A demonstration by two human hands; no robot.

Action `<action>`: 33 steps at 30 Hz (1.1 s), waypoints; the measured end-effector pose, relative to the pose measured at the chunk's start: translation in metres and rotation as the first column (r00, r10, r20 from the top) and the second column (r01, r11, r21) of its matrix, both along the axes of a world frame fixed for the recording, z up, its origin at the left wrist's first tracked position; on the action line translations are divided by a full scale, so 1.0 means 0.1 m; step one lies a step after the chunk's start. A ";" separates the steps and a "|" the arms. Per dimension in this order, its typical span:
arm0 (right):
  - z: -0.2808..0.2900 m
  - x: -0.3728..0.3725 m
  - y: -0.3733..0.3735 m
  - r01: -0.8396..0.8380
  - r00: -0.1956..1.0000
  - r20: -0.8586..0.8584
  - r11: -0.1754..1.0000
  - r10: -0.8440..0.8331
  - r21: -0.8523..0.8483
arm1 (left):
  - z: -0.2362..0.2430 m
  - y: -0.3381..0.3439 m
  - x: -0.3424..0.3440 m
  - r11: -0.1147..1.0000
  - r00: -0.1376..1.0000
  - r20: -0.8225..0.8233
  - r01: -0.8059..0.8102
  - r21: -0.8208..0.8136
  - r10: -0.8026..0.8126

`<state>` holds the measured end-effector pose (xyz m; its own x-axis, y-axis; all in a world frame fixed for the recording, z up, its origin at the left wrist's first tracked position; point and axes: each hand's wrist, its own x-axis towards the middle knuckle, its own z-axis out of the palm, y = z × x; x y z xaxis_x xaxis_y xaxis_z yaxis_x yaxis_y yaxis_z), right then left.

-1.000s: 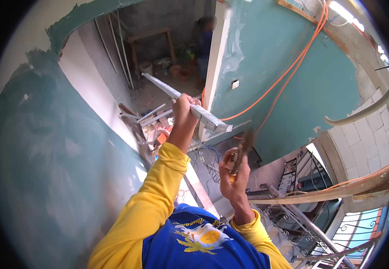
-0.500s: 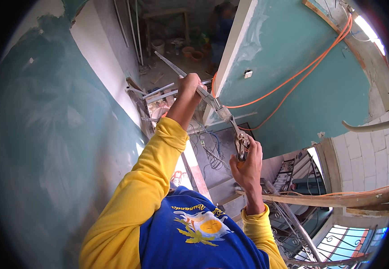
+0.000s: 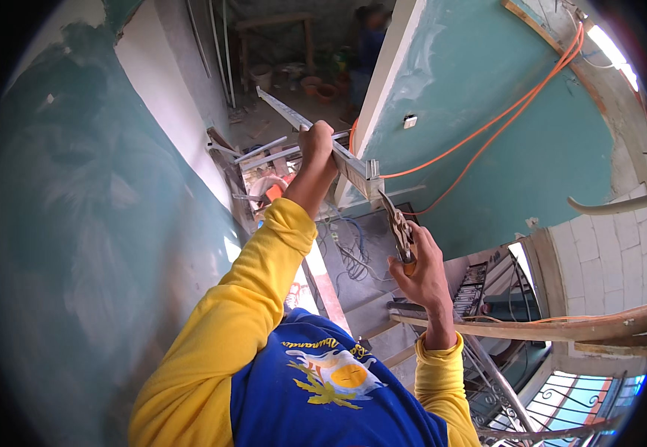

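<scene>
My left hand [image 3: 316, 141] is wrapped round a long, thin grey metal channel [image 3: 352, 167], held slanting out in front of me. One end of the channel points away to the upper left. Its near end, with upright flanges showing, lies toward my right hand [image 3: 423, 270]. That hand grips a pair of metal snips [image 3: 399, 229] by the handles, of which a bit of orange shows. The snips' jaw tips are right by the channel's near end; whether they touch it I cannot tell.
Green walls rise on both sides. Orange cables [image 3: 480, 130] hang along the right wall [image 3: 517, 171]. Below are coiled cords [image 3: 354, 261], metal strips and a wooden plank [image 3: 562, 328] beside a railing [image 3: 498, 384]. Another person [image 3: 372, 45] stands at the far back near buckets.
The snips have drawn back slightly down and right from the channel's end. The channel has turned in my left hand, so its flanged end shows more plainly.
</scene>
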<state>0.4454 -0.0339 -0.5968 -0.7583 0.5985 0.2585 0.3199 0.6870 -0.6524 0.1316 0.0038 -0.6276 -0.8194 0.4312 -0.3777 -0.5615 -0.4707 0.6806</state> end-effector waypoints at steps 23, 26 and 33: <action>0.23 0.43 -0.28 0.353 0.835 0.253 0.829 -0.488 0.434 | -0.34 0.24 0.24 0.903 0.952 0.273 0.005 0.429 -0.135; -0.04 0.48 -0.33 0.390 0.906 0.137 0.915 -0.401 0.104 | -0.15 0.28 0.36 0.938 0.956 0.273 0.007 0.346 -0.108; -0.44 0.09 -0.55 0.170 0.884 -0.169 0.637 -0.436 -0.752 | -0.11 0.29 0.63 0.945 0.958 0.276 -0.015 0.328 -0.081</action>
<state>0.4540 -0.0888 -0.6408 -0.4558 0.8761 -0.1570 0.1158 -0.1166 -0.9864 0.1944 0.0332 -0.6390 -0.6825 0.5935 -0.4265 -0.7264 -0.6157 0.3055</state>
